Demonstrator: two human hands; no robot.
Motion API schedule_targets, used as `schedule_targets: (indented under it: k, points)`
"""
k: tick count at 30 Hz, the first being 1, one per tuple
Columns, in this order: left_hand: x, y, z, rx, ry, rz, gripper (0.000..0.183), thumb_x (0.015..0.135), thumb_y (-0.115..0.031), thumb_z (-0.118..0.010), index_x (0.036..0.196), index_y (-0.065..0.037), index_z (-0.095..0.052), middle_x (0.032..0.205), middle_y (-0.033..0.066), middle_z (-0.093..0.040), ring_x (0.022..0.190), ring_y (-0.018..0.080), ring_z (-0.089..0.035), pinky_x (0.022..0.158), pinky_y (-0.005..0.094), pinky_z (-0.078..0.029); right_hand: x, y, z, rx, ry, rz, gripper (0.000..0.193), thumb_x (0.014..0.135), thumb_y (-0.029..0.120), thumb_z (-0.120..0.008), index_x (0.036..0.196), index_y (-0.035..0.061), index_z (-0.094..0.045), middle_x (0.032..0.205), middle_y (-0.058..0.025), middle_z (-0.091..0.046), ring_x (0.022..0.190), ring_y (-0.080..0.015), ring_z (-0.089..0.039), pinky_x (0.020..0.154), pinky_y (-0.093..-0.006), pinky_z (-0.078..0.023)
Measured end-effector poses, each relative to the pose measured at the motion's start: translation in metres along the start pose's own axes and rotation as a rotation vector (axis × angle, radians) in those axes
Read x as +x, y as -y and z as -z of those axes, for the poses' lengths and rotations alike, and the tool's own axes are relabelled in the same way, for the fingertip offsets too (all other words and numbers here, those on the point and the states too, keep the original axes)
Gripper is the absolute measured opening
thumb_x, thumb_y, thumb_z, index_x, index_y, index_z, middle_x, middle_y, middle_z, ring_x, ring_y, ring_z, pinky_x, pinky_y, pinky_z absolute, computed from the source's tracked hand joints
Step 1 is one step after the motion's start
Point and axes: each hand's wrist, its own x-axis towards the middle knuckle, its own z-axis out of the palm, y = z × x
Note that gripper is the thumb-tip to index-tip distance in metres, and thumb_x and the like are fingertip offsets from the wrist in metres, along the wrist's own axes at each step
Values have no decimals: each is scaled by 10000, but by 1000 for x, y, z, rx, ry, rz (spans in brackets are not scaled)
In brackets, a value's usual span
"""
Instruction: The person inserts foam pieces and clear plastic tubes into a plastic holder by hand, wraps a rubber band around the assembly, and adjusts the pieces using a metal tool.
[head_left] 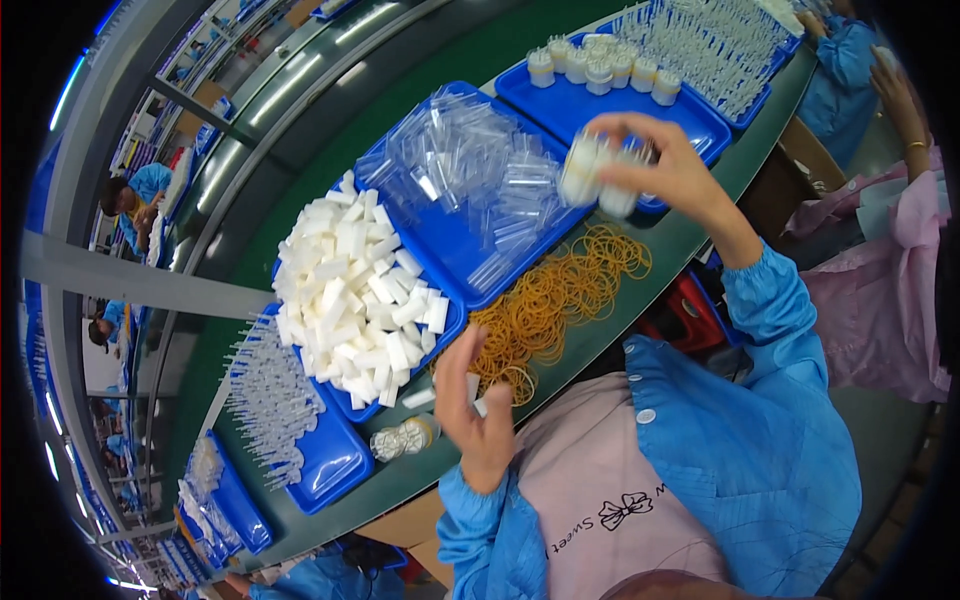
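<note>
Bundles (581, 174), white, blurred, apparently 2, are gripped by the right hand (678, 168), fingers curled, near 1 rubber-band pile (545, 308); whether anything is held by the part-curled left hand (478, 432) cannot be told.

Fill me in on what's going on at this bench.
A person is working with both bare hands. The right hand holds white bundles, blurred, beside the tray of clear plastic pieces. The left hand is at the near end of the orange rubber bands, close to the heaped white blocks; whether it grips anything is unclear. Similar round bundles stand on a farther blue tray.
</note>
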Motion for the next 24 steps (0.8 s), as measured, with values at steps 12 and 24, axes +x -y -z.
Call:
schedule_targets:
  k: [12,24]
  points:
    - [-6,-12,8,16,-54,34,604,734,-188,-815,1228,45,-557,1085,157,-636,988,261,-615,903,365,-473,0,18,-9,160,40,51,434,737,209,-772,1132,81,-648,949,-14,-592,845,-109,-587,721,-254,-477]
    - [-1,-13,-13,-553,-51,401,584,781,-33,-724,1299,7,-457,1177,146,-603,1044,198,-596,907,308,-480,-7,24,-4,69,-75,45,302,766,187,-745,973,78,-556,885,1,-587,831,-101,-590,710,-257,-474]
